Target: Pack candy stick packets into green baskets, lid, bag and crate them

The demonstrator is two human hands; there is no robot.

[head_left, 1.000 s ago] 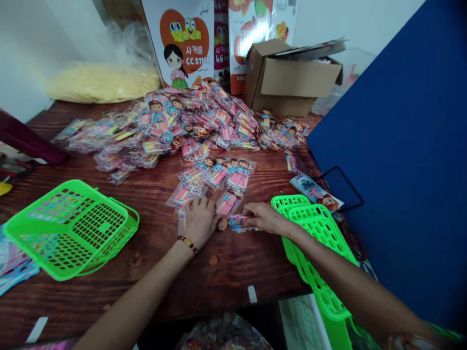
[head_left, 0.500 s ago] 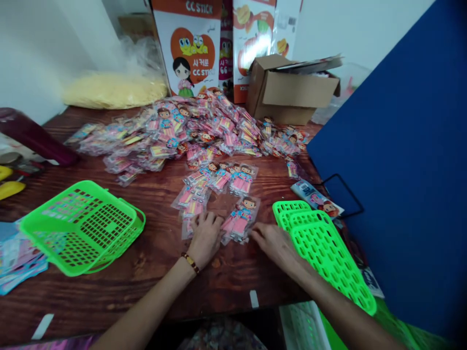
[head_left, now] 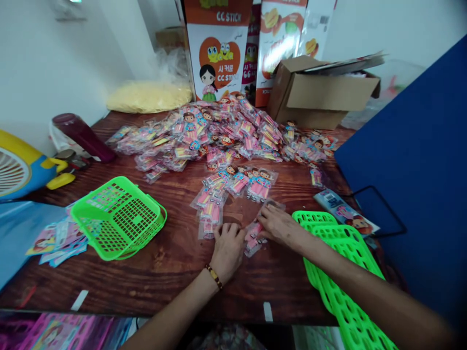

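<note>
My right hand (head_left: 279, 225) bends its fingers over a clear packet with pink sticks (head_left: 253, 239), in a small group in front of me, and covers part of it. Beside this group, on its left, my left hand (head_left: 229, 249) rests with fingers curved down and slightly apart; its fingertips are close to the packets' edge, and I cannot tell whether they touch. A brown beaded bracelet (head_left: 213, 276) circles the left wrist. Overlapping packets with cartoon figures (head_left: 260, 184) form a bent row just beyond both hands.
Behind lies a large heap of similar packets (head_left: 226, 129). A green basket (head_left: 120, 218) stands left, near printed cards (head_left: 65, 238) and a dark red bottle (head_left: 83, 138). Perforated green panels (head_left: 350, 272) lie under my right forearm. An open carton (head_left: 321, 92) and a blue panel (head_left: 408, 160) border the right.
My right hand has moved from the right edge of the front packets to over them, covering the upper one. The left hand stays beside them. The whole view has shifted left.
</note>
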